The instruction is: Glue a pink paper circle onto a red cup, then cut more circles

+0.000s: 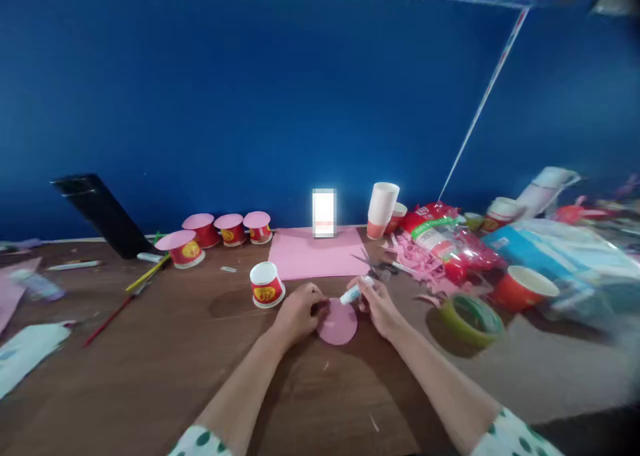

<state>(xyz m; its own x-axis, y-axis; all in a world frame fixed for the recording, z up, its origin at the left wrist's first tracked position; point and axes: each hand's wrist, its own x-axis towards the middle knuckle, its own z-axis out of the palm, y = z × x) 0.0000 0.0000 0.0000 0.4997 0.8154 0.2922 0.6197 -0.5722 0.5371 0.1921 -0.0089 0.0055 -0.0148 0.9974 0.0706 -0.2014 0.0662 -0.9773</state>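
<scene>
Head view: your right hand [376, 304] pinches a white tube [351, 295], partly hidden. To its left, your left hand [300, 311] meets a pink disc [338, 323], hold impossible to tell.

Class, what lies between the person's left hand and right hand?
The head view shows a pink disc there, and a white tube, held in the right hand, at its far edge.

Paper disc [338, 324] on the table [150, 389]; cup [267, 288] behind-left; sheet [315, 257] farther behind; tape roll [461, 331] to the right.
</scene>
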